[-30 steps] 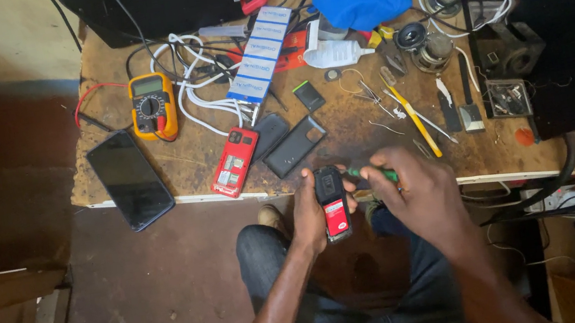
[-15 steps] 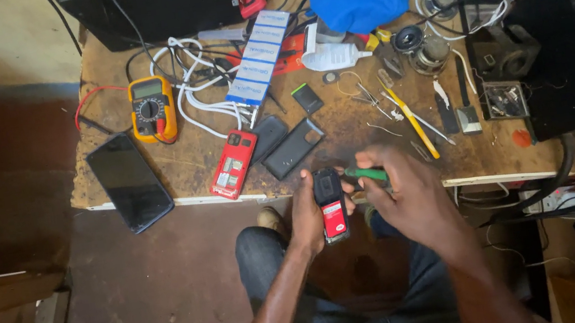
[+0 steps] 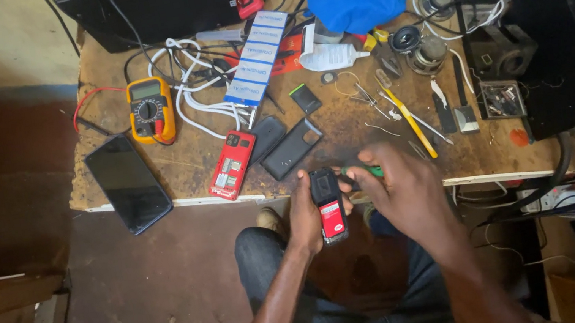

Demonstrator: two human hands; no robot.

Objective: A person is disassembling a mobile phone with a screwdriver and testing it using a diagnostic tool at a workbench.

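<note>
Hands are held close together just below the near edge of the desk [image 3: 154, 190], above the lap. A small black phone with a red battery [image 3: 328, 206] is clasped upright in the left hand [image 3: 305, 216], its open back turned upward. A green-handled screwdriver [image 3: 366, 170] is gripped in the right hand [image 3: 404, 193], its tip set against the top of the phone. On the desk just beyond, a red phone [image 3: 232, 164] and a black back cover [image 3: 291, 148] are laid side by side. Farther left, a yellow multimeter [image 3: 151, 111] and a dark smartphone [image 3: 128, 182] overhanging the edge are seen.
</note>
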